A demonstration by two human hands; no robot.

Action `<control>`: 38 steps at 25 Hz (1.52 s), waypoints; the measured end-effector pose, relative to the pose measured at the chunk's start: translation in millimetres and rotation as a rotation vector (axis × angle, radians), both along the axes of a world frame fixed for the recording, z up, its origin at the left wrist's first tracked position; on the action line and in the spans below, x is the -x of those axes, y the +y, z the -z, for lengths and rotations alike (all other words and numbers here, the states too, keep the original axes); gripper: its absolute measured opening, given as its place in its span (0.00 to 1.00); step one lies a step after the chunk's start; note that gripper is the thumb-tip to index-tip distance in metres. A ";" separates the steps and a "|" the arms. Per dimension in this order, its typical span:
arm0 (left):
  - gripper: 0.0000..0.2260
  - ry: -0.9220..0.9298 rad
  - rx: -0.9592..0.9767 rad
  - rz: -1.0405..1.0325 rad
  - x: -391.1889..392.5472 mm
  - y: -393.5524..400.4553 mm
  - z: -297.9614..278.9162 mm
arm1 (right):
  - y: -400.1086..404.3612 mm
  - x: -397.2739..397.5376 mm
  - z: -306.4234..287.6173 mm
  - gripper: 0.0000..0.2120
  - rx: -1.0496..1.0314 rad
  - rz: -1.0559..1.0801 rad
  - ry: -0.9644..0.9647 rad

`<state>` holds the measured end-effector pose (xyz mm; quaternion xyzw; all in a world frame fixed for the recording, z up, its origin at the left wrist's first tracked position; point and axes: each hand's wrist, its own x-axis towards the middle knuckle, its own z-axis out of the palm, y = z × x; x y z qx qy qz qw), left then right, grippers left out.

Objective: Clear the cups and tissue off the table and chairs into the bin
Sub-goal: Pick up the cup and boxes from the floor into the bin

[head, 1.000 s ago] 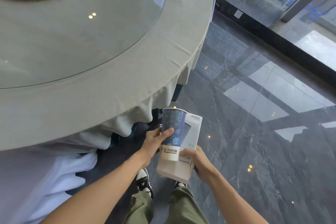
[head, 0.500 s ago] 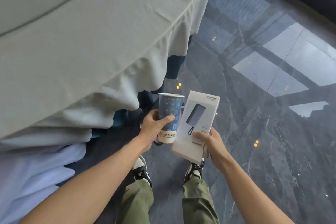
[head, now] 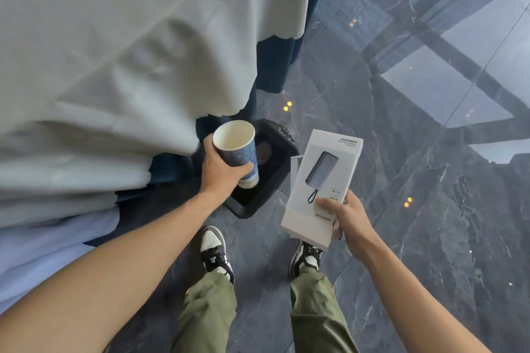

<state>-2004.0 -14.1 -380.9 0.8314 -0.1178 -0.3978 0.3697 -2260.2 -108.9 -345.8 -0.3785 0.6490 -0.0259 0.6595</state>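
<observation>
Two hands, two things, and the bin (head: 282, 157) is the landmark here, a dark square one on the floor by the cloth-draped desk (head: 114, 60). Going left to right: the left hand (head: 219, 170) has its fingers (head: 245, 168) wrapped round a blue paper cup (head: 239, 150), held right above the bin's left side, mouth tipped up toward the camera. Looks empty inside, as far as I can see. Something round already sits down in the bin, can't tell what. Just right of the bin, the right hand (head: 348, 216) pinches the bottom end of a white power bank box (head: 322, 188), thumb on the front, with some thinner sheet or flap tucked behind it.

What could go wrong, imo: the cup hangs near the bin's left edge, so a sloppy let-go could bounce it off the rim and under the cloth. And that box is only gripped at one end, so it could slip out if the person leans in further.
</observation>
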 end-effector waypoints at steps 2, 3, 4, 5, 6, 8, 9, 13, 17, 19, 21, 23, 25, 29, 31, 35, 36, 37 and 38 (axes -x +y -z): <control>0.44 -0.043 -0.002 0.012 5.2 -8.5 9.5 | 1.5 0.3 4.8 0.14 -0.009 -0.008 0.008; 0.44 -0.069 0.005 0.024 8.2 -14.4 16.3 | 1.6 0.4 8.4 0.14 -0.010 -0.011 0.011; 0.44 -0.092 0.008 0.035 11.0 -20.5 24.2 | 1.5 0.2 12.4 0.14 -0.012 -0.013 0.014; 0.44 -0.111 0.011 0.049 13.5 -26.1 32.7 | 0.7 0.3 16.8 0.14 -0.016 -0.015 0.017; 0.44 -0.127 0.012 0.066 15.9 -31.3 42.5 | -0.2 0.3 22.0 0.14 -0.024 -0.009 0.021; 0.45 -0.148 0.016 0.104 21.7 -41.0 63.1 | -3.4 2.7 34.6 0.14 -0.030 -0.007 0.019; 0.44 -0.160 0.019 0.122 24.5 -45.1 71.4 | -5.3 3.8 39.5 0.14 -0.031 -0.004 0.018; 0.43 -0.176 -0.034 0.186 32.2 -49.4 102.9 | -11.5 6.6 56.7 0.17 -0.020 0.001 -0.018; 0.45 -0.160 -0.082 0.289 35.7 -33.5 120.8 | -12.1 2.9 65.2 0.17 -0.016 -0.022 -0.043; 0.46 -0.165 -0.086 0.331 38.8 -27.8 115.9 | -6.5 0.8 62.3 0.16 -0.026 -0.027 -0.035; 0.44 -0.175 -0.098 0.341 39.5 -23.6 106.9 | 0.2 -0.3 57.3 0.16 -0.033 -0.044 -0.029; 0.37 -0.156 -0.124 0.327 35.5 -18.0 95.1 | 7.1 -2.6 47.8 0.15 -0.050 -0.054 -0.018; 0.27 -0.057 -0.157 0.273 30.6 -8.6 80.1 | 14.0 -3.5 36.9 0.14 -0.073 -0.043 -0.016; 0.22 0.490 -0.225 0.070 28.3 15.6 29.1 | 26.5 -14.9 3.0 0.14 -0.150 -0.082 -0.038; 0.25 0.673 -0.268 0.082 27.9 31.2 0.7 | 32.6 -26.9 -16.5 0.15 -0.217 -0.109 -0.077; 0.23 0.779 -0.265 -0.039 31.4 69.2 -30.2 | 44.5 -50.9 -46.1 0.13 -0.372 -0.110 -0.127; 0.22 0.773 -0.257 -0.106 31.1 78.2 -32.2 | 48.3 -54.8 -48.8 0.13 -0.401 -0.111 -0.122; 0.21 0.745 -0.245 -0.155 29.7 88.0 -34.6 | 52.8 -58.6 -49.8 0.13 -0.417 -0.119 -0.109; 0.20 0.708 -0.224 -0.172 27.5 96.2 -38.6 | 56.8 -62.8 -49.1 0.13 -0.413 -0.132 -0.082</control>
